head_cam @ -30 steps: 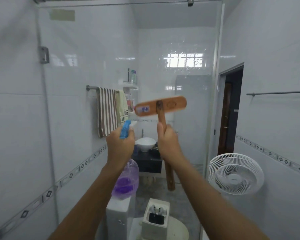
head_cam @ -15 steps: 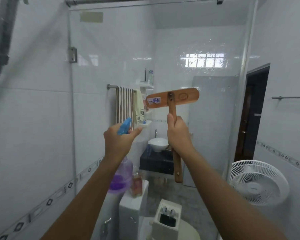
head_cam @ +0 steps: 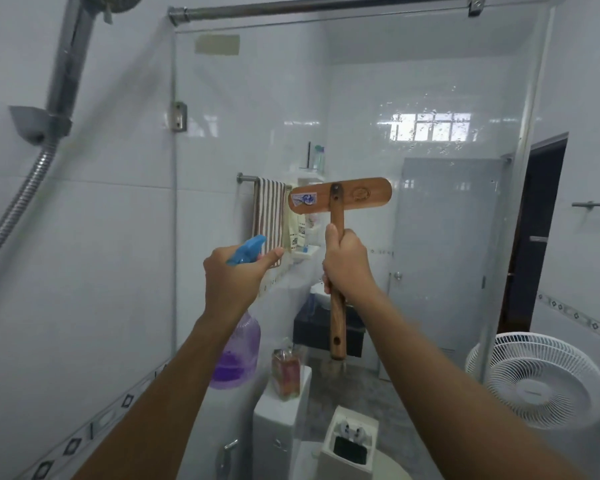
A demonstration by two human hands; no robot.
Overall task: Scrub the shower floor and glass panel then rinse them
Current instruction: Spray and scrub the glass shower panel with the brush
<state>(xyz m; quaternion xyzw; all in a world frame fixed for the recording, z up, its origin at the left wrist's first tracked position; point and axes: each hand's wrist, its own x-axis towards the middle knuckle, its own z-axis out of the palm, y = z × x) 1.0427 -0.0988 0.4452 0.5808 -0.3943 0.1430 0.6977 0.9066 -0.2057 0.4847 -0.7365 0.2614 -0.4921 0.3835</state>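
Note:
A clear glass panel stands in front of me, spotted with droplets near its upper right. My right hand grips the wooden handle of a scrub brush, whose flat wooden head is raised against the glass at chest height. My left hand holds a spray bottle with a blue trigger head and purple liquid, its nozzle pointing at the glass. The shower floor is out of view.
A shower head and metal hose hang on the tiled wall at left. Behind the glass are a striped towel, a toilet tank, a sink cabinet, a white fan and a dark doorway.
The view has swung left and up, bringing the shower head and hose into sight. Both hands stay raised at the glass with the brush and bottle, their grips unchanged.

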